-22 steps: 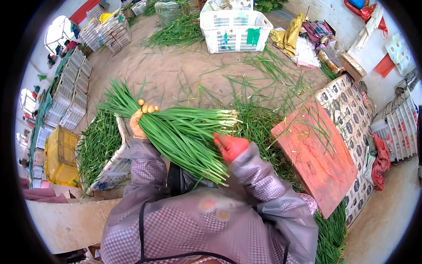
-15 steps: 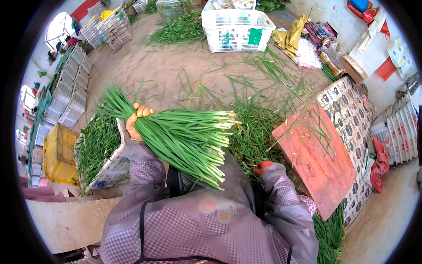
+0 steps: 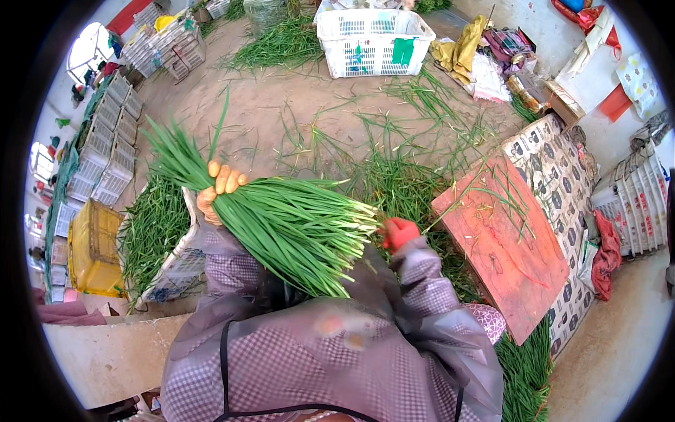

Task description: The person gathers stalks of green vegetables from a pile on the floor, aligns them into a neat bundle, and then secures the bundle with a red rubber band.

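Observation:
A thick bunch of garlic chives (image 3: 295, 225) lies slantwise above my lap, its pale cut ends to the right and its leaf tips to the upper left. My left hand (image 3: 223, 184), in an orange glove, is closed round the leafy part. Just beyond the pale ends is my right hand (image 3: 401, 233), in a red-orange glove with its fingers curled in. Whether it pinches a stalk or leaf there is too small to make out. Loose green trimmings (image 3: 394, 190) cover the ground in front of the right hand.
At my left stands a white crate (image 3: 191, 218) full of greens, beside a yellow crate (image 3: 95, 246). A red board (image 3: 506, 253) slants at my right, with more chives (image 3: 524, 373) below it. Ahead is a white crate (image 3: 376, 53); stacked crates (image 3: 105, 155) line the left wall.
My right hand has risen up and left from beside the board to the chives' pale ends. The bunch has tilted slightly, its pale ends lower; my left hand keeps its hold.

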A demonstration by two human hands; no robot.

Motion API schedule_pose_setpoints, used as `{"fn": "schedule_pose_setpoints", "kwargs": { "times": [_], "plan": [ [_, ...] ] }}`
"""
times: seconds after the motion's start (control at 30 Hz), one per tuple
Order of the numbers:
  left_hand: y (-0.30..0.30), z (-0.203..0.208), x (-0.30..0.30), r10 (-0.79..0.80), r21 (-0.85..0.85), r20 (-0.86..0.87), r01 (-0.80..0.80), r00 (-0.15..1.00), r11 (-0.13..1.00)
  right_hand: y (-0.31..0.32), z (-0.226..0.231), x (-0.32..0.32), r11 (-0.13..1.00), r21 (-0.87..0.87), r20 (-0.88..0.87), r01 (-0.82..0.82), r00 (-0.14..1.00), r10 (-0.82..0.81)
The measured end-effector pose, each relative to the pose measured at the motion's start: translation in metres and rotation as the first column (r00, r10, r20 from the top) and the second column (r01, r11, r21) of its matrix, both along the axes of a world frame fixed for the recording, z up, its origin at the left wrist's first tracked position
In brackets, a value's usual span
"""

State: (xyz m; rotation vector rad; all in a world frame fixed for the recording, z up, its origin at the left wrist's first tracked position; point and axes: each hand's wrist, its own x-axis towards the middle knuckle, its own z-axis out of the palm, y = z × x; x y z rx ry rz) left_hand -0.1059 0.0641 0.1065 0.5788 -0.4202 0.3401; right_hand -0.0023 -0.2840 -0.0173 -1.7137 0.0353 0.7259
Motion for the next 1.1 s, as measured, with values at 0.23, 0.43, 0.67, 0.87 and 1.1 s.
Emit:
{"fn": "schedule_pose_setpoints", "kwargs": {
  "times": [0.23, 0.43, 0.67, 0.87, 1.1],
  "plan": [
    [0.006, -0.006, -0.006, -0.013, -0.051, 0.125, 0.019, 0.992, 0.999, -0.039, -0.005, -0.012, 0.988, 0.086, -0.032, -0.128, 0.991, 0.131],
    [0.004, 0.001, 0.005, -0.142, -0.023, 0.246, 0.153, 0.959, 0.988, -0.026, 0.040, -0.024, 0.831, 0.504, -0.120, -0.235, 0.934, 0.337],
    [0.011, -0.008, -0.005, -0.036, -0.050, 0.140, 0.044, 0.990, 0.998, -0.034, 0.046, -0.040, 0.897, 0.399, -0.124, -0.190, 0.958, 0.257],
    [0.021, -0.022, -0.002, 0.019, -0.035, 0.066, -0.016, 0.998, 0.999, 0.003, 0.058, -0.045, 0.935, 0.330, 0.005, -0.134, 0.990, 0.140],
    [0.038, -0.046, 0.016, 0.068, -0.057, -0.007, -0.068, 0.998, 0.996, -0.133, -0.137, 0.008, 0.639, -0.698, 0.258, -0.325, 0.718, 0.647]
  ]
}}
